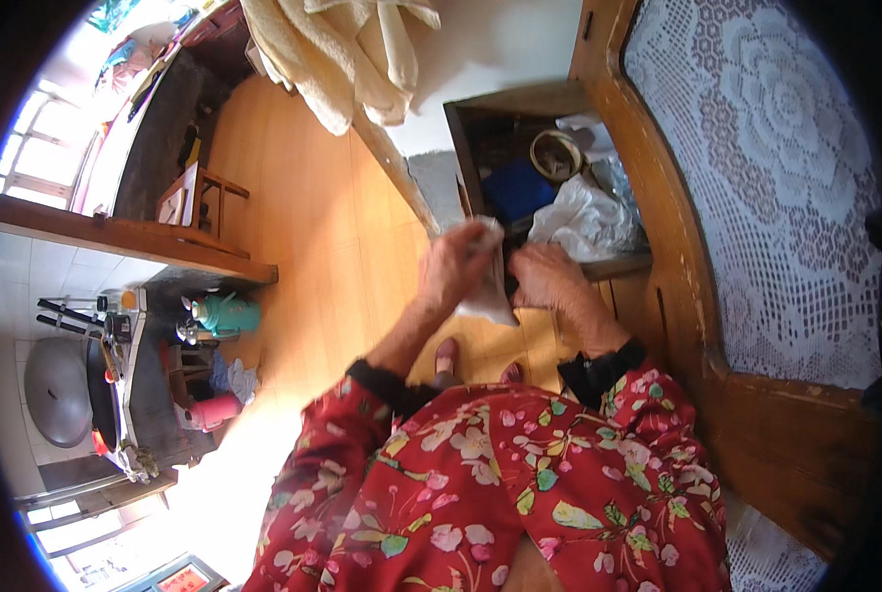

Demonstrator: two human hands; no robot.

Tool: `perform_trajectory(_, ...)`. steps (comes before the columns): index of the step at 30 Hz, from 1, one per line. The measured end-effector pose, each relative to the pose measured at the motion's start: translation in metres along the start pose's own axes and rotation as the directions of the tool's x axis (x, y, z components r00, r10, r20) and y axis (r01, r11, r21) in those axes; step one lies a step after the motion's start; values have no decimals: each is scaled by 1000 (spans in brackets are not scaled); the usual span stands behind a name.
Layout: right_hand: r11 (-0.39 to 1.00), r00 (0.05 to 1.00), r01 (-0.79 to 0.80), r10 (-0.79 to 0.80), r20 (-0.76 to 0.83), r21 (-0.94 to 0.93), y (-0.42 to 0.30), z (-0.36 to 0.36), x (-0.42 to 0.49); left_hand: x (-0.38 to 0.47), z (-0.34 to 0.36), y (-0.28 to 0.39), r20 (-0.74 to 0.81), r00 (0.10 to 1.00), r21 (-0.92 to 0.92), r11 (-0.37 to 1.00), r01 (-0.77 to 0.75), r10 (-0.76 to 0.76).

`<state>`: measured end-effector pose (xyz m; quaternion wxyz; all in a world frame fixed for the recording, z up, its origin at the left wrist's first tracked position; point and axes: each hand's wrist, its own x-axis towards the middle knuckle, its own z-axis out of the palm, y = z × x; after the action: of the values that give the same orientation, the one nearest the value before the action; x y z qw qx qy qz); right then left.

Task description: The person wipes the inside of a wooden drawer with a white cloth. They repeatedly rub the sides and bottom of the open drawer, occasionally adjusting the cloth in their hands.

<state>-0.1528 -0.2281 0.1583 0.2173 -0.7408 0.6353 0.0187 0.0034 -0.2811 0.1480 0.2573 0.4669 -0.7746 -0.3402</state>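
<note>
My left hand (455,263) grips the top of a small whitish bag (487,302), which hangs down between my hands in front of an open wooden drawer (626,263). Close to the right of the bag, my right hand (548,277) has its fingers curled at the drawer's front edge; whether it holds anything is hidden. Inside the drawer lie a crumpled white plastic bag (585,220), a dark blue item (518,190), a round roll or tin (555,155) and some clear plastic.
A wooden cabinet top with a white lace cover (789,185) stands at the right. A cream towel (337,59) hangs above. At the left are a wooden chair (202,196), a teal thermos flask (230,314), a pink container (215,411) and a wok lid (57,392).
</note>
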Motion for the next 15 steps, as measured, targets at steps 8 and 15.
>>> perform_trajectory(8, 981, 984, 179, -179, -12, 70, 17, -6, -9, 26, -10, -9, 36, 999, 29, 999, -23, 22)
perform_trajectory(15, 977, 995, 85, -93, 35, 197, 15, -8, -8, -60, 2, 10, 171, 985, -44, 999, 23, -15)
